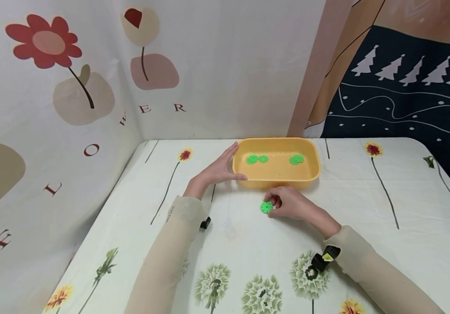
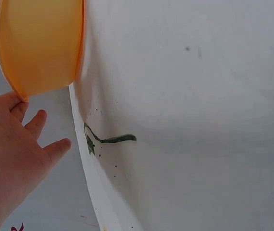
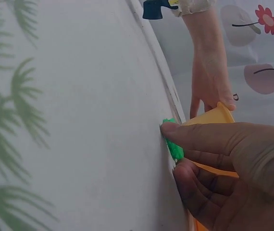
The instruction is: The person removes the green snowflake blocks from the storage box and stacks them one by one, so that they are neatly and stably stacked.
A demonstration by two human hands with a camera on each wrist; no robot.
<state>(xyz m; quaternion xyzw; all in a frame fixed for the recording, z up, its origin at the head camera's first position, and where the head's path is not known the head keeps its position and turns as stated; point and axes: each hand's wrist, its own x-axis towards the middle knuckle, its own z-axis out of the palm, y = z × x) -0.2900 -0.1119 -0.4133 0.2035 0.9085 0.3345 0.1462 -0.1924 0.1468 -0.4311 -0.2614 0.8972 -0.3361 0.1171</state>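
A yellow plastic bin [image 1: 276,179] stands towards the back of the table. My left hand [image 1: 219,169] spans its left end, fingers extended and spread, with the thumb at the front rim. In the left wrist view, some fingers of that hand [image 2: 19,149] stand away from the wall. In front of the bin, my right hand [image 1: 291,203] pinches a green notched disc [image 1: 266,207] between thumb and fingers, low over the cloth. The right wrist view shows the disc [image 3: 174,142] nearly edge-on. Green discs [image 1: 252,159] lie at the bin's left, with more discs [image 1: 296,159] at its right.
A white flower-print cloth [image 1: 233,261] covers the table. Printed fabric [image 1: 225,65] hangs behind and to the left, and dark tree-print fabric [image 1: 401,87] at the right. Black devices [image 1: 321,261] are strapped at the sleeve cuffs.
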